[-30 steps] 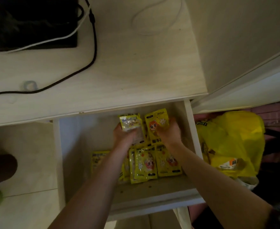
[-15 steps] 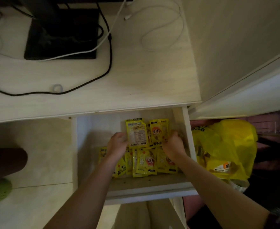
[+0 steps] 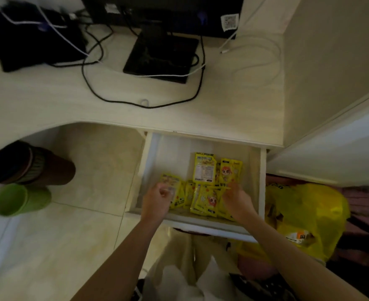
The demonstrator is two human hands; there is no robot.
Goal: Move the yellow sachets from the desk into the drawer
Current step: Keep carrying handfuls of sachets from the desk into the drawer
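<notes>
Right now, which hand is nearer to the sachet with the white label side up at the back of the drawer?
Right. The right hand is just below and right of the sachet; the left hand is farther, down at the left, over the front sachets.

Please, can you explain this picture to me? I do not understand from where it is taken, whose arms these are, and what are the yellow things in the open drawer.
The picture comes from a camera worn on a person's head, looking down, so the two bare arms are that person's own. No machine is involved. The left hand and the right hand reach into the open drawer under the desk. The yellow sachets lie in the drawer, some overlapping. Both hands are over the sachets with curled fingers; the blur hides whether either grips one. On the desk stand a black monitor base and cables. A yellow plastic bag sits right of the drawer.
</notes>
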